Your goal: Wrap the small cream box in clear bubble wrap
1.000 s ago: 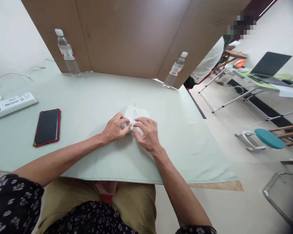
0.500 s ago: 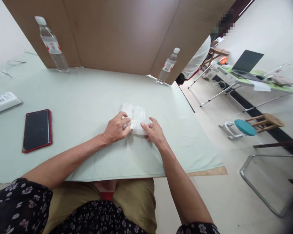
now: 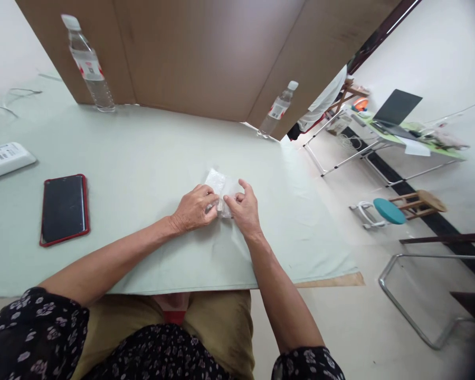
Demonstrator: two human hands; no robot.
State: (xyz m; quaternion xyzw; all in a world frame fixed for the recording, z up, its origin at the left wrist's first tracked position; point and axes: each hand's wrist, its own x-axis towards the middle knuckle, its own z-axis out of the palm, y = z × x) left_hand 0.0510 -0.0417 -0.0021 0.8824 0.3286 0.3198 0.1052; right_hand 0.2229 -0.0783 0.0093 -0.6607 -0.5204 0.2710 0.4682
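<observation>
Currently both hands pinch the clear packet (image 3: 220, 186), fingers curled: left hand (image 3: 193, 208) on the edge nearer the phone (image 3: 64, 207), right hand (image 3: 243, 208) on the far edge. The clear packet rests on the bench (image 3: 142, 148), well right of the phone.

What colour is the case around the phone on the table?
Red: a thin rim frames the flat black phone, best seen in the head view.

Small clear plastic packet (image 3: 217, 183), whitish, crinkled, folded on itself. Sits on the surface (image 3: 142, 153) right of middle, toward the near edge; your left hand (image 3: 192, 209) and right hand (image 3: 244, 210) pinch its near end.
</observation>
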